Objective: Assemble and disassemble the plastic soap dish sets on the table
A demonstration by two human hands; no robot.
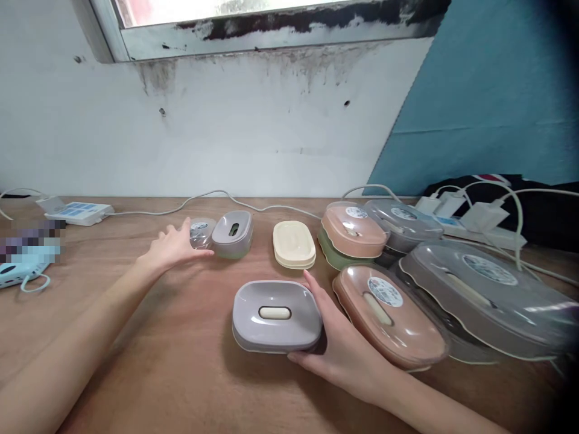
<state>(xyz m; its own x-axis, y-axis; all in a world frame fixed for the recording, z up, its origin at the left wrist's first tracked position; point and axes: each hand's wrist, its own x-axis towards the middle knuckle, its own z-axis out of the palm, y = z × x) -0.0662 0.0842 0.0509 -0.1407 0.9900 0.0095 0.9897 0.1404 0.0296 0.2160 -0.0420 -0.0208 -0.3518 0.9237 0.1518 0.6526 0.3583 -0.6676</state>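
Observation:
My right hand (346, 343) grips the right end of a grey oval lidded food container (278, 331) with a cream strip in its lid, fingers at the back and thumb at the front. Farther back on the left, my left hand (174, 244) has its fingers spread beside a small clear-lidded container (201, 229) with a round label. Whether it touches that container I cannot tell. Just right of it stands a small container with a grey lid (233, 229) and a greenish base. A pale yellow lidded container (294, 241) sits behind the grey one.
On the right stand a pink-lidded container (353, 232), another pink one (391, 319) and larger grey-lidded ones (488, 295). Power strips lie at the left (84, 212) and right (491, 229) with white cables. A light blue device (27, 265) lies far left.

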